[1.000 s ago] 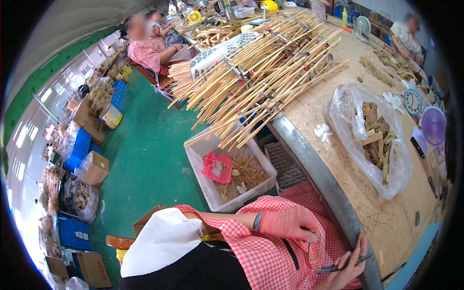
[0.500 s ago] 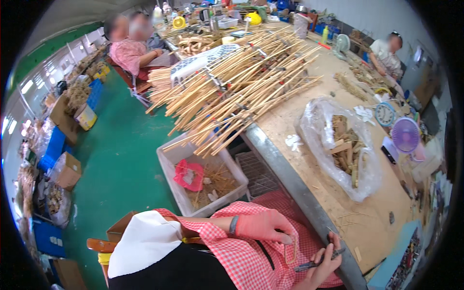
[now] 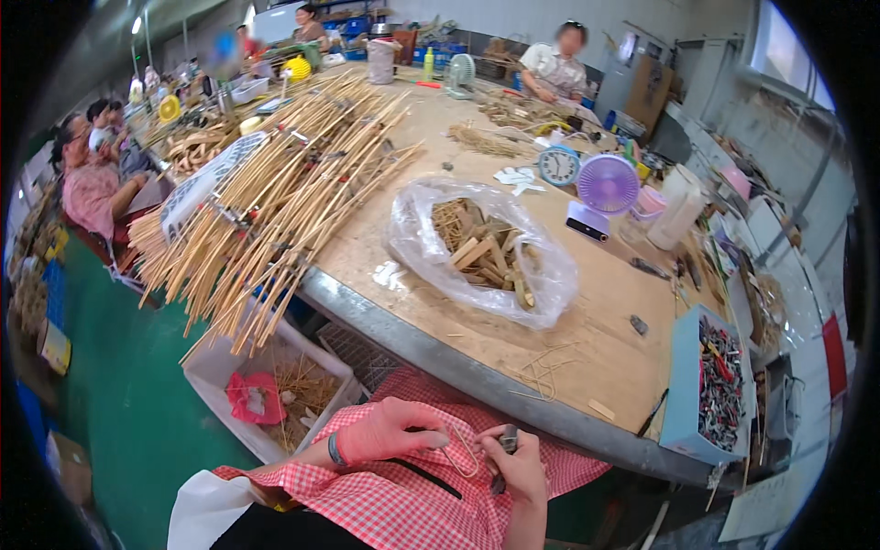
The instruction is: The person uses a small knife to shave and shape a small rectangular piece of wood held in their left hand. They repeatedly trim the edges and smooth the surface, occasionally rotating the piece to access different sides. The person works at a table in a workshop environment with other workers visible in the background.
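My left hand [image 3: 390, 431], in a thin pinkish-red glove, is over my lap with its fingertips pinched on a thin tan strip [image 3: 467, 463] bent into a narrow loop. Close on its right, my bare right hand [image 3: 521, 466] is closed around a dark, slender hand tool [image 3: 499, 482]. The tool stands nearly upright in the fist, and its exact kind is hidden by the fingers. Under both hands lies a red-and-white checked apron [image 3: 367, 500]. The strip's upper end rises between the hands; whether the right fingers touch it I cannot tell.
A clear plastic bag [image 3: 545, 298] of bamboo pieces sits on the worktable [image 3: 587, 353]. Bundled sticks [image 3: 266, 202] overhang its left edge, above a white bin [image 3: 215, 385]. A blue box [image 3: 683, 403] of clips, a purple fan [image 3: 608, 183] and a blue clock [image 3: 558, 166] stand right. Co-workers sit beyond.
My view has swung to the right, bringing in more of the table's right side. The dark tool in my right hand has turned from nearly level to upright. My left hand still pinches the strip.
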{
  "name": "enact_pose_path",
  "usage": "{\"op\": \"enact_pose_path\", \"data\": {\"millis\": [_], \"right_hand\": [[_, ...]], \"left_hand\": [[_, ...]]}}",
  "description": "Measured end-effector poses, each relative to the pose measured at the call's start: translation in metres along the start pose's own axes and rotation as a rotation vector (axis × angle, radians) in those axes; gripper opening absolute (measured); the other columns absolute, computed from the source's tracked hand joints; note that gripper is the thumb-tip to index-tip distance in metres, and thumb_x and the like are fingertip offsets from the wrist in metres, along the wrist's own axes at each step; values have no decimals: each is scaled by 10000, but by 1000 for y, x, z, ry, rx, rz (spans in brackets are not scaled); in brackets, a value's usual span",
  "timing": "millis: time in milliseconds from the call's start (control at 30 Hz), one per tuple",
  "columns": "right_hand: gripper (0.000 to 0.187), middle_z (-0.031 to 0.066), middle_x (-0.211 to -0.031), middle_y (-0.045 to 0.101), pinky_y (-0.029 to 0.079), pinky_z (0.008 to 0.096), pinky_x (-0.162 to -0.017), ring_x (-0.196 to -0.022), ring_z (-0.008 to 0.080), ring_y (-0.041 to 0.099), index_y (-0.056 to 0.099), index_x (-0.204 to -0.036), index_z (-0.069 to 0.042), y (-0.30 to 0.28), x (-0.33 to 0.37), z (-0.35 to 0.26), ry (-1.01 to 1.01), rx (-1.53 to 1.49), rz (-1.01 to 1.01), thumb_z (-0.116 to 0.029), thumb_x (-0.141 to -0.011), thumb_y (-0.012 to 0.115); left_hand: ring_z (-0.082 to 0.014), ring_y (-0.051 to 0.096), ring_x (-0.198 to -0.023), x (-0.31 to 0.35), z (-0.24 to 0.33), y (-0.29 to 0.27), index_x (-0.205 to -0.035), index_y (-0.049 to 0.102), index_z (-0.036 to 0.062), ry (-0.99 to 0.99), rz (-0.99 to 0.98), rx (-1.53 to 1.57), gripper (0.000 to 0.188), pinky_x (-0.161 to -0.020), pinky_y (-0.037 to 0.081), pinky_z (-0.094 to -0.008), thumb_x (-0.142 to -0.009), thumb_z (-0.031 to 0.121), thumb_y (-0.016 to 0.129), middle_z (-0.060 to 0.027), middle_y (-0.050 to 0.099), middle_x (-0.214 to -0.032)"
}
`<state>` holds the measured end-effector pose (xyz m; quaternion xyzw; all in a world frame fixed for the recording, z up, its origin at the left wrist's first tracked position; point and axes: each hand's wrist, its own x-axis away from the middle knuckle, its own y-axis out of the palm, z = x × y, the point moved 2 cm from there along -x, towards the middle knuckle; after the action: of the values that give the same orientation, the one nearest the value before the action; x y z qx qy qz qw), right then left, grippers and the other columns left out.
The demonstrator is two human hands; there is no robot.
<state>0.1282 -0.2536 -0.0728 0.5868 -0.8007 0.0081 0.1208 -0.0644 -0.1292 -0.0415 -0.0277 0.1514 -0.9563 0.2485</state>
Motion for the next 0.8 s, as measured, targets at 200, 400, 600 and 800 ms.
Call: {"op": "enact_pose_path", "data": {"millis": [200, 400, 600, 800], "right_hand": [[84, -32, -652, 603, 358, 201, -480, -530, 18, 467, 680, -830, -5, 0, 3, 2, 45, 43, -114, -82, -861, 675], [84, -51, -606, 550, 340, 213, -488, -542, 22, 461, 681, -818, 0, 6, 5, 3, 87, 150, -126, -78, -838, 703], [74, -41, -631, 590, 355, 194, -502, -555, 24, 489, 689, -831, 11, 14, 7, 0, 197, 92, -142, -53, -817, 723], [40, 12, -605, 592, 358, 223, -439, -494, 54, 502, 671, -779, 25, 36, 8, -3, -51, -21, 54, 11, -796, 705]], "left_hand": [[-151, 646, -789, 3, 0, -5, -949, 679, 4, -46, 16, -19, 196, -732, 510, -289, -866, 181, 673, -94, 687, -858], [-127, 637, -766, 1, 0, -11, -957, 685, 13, 53, 85, -47, 192, -710, 510, -287, -862, 180, 684, -88, 689, -829], [-135, 635, -877, 3, 6, -19, -1089, 651, 4, 4, 94, 12, 273, -801, 510, -279, -867, 160, 685, -87, 688, -953], [-195, 530, -1175, -3, -4, 4, -1402, 356, -34, -37, 71, 895, 713, -1025, 412, -345, -839, 212, 719, -128, 543, -1288]]}}
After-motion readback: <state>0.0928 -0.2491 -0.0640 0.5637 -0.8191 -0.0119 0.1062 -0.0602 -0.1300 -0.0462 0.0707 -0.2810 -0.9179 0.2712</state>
